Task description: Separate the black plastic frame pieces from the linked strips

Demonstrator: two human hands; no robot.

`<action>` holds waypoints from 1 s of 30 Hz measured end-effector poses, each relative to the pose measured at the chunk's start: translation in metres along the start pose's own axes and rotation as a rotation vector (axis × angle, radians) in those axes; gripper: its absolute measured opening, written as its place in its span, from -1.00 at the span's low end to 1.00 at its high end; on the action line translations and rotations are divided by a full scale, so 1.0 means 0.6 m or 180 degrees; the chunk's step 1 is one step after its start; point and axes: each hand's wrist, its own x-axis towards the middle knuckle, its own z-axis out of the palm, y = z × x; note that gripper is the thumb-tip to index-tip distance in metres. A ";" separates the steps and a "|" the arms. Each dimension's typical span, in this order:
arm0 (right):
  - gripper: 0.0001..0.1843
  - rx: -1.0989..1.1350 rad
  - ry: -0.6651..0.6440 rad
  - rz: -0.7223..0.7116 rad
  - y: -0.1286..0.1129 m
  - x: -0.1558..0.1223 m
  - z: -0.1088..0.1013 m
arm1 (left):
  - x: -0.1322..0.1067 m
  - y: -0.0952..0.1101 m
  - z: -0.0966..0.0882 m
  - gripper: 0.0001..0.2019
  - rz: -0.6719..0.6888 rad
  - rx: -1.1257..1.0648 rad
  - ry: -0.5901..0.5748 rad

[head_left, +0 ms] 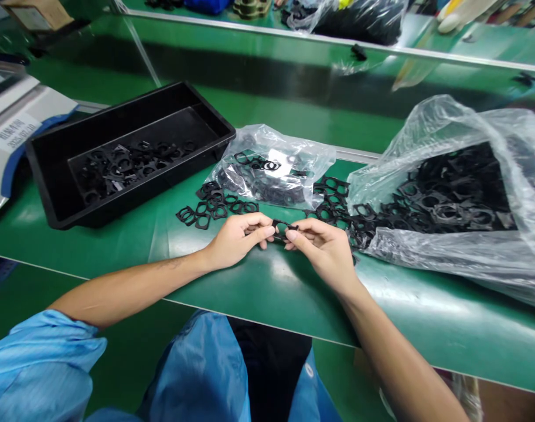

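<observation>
Between my two hands, just above the green table, is a small black plastic frame with round openings. My left hand pinches its left end between thumb and fingers. At its right end, my right hand grips it the same way. The fingertips hide part of the piece. Just beyond my left hand lie several loose black frames of a similar kind. More black frames are heaped behind my right hand, joining the pile that spills from a large clear plastic bag.
A black tray at the left holds many black parts. In the middle, a clear bag contains black pieces and a white label. A white and blue device stands at far left. Behind runs a metal-edged ledge with bagged items.
</observation>
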 end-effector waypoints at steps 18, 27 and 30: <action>-0.72 -0.0842 -0.0008 -0.0415 0.004 -0.006 0.001 | -0.001 -0.003 0.000 -0.69 0.0135 0.0034 0.0038; -0.67 -0.0702 -0.0158 -0.0324 0.001 -0.008 0.004 | 0.000 0.002 -0.003 -0.70 0.0233 0.0026 0.0017; -0.66 -0.0696 -0.0157 -0.0334 0.003 -0.008 0.003 | 0.000 0.002 -0.003 -0.66 0.0206 0.0089 0.0016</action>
